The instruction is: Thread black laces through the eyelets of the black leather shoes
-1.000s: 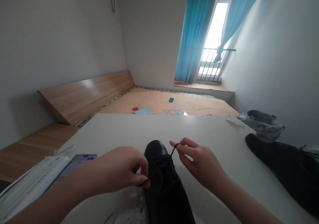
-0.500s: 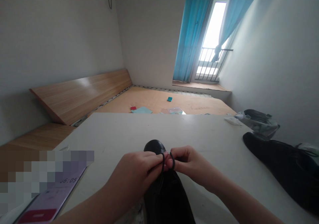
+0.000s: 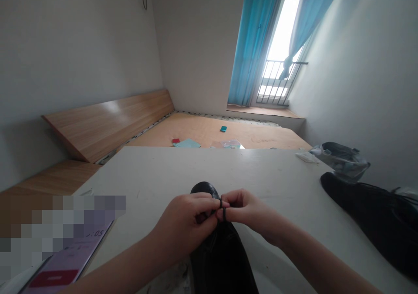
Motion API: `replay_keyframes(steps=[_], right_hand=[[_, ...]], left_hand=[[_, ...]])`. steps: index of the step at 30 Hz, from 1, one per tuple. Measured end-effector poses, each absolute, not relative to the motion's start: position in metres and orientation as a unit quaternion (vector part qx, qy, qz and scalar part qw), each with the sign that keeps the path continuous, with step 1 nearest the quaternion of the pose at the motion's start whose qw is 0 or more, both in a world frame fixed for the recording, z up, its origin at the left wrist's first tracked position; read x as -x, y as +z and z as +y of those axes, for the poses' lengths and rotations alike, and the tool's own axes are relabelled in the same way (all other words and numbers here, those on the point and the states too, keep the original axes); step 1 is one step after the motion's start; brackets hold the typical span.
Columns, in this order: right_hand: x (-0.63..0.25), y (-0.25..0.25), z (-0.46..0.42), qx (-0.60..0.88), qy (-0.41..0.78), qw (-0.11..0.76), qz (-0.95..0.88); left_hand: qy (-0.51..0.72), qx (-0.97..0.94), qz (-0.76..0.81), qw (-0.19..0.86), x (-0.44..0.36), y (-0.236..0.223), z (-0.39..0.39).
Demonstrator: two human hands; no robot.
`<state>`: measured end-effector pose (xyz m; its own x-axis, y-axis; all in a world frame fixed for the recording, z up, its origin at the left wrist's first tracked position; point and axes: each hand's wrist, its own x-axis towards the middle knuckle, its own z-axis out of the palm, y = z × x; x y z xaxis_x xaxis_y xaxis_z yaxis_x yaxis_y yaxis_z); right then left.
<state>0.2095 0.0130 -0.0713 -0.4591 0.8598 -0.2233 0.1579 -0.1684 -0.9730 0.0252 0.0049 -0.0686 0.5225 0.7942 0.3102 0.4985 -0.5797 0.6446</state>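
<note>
A black leather shoe (image 3: 222, 259) points away from me at the front middle of the white table, its toe showing beyond my fingers. Over its upper, my left hand (image 3: 192, 215) pinches a black shoelace (image 3: 224, 214) with thumb and forefinger. My right hand (image 3: 243, 207) meets it from the other side, fingertips closed on the same lace. The lace bends in small loops between the two sets of fingertips. How it crosses or knots there is partly hidden by the fingers.
A second black laced shoe (image 3: 369, 215) lies at the right, near a clear plastic bag (image 3: 346, 161). A phone (image 3: 72, 259) rests at the left on the white table (image 3: 156, 167). Beyond the table's far edge is a bed (image 3: 202, 124) with small items on it.
The lace loops between my fingertips have become smaller and tighter. My two hands have drawn closer together, with the left fingers reaching slightly further right. The view has shifted a little.
</note>
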Motion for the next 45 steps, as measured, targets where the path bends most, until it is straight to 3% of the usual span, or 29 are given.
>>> replay_keyframes(steps=[14, 20, 31, 40, 45], right_hand=[[-0.207, -0.065, 0.008, 0.462, 0.585, 0.279, -0.606], [-0.209, -0.067, 0.008, 0.443, 0.548, 0.299, -0.643], [-0.212, -0.067, 0.009, 0.426, 0.588, 0.286, -0.626], [-0.211, -0.067, 0.004, 0.453, 0.561, 0.281, -0.634], [-0.205, -0.066, 0.004, 0.474, 0.506, 0.312, -0.649]], left_hand=[[0.201, -0.809, 0.487, 0.262, -0.025, -0.045, -0.002], [0.199, -0.812, 0.456, 0.304, -0.018, -0.037, -0.001], [0.255, -0.823, 0.441, 0.251, -0.019, -0.047, 0.002], [0.207, -0.872, 0.436, 0.084, -0.023, -0.056, -0.006], [0.225, -0.854, 0.443, 0.152, -0.02, -0.049, -0.003]])
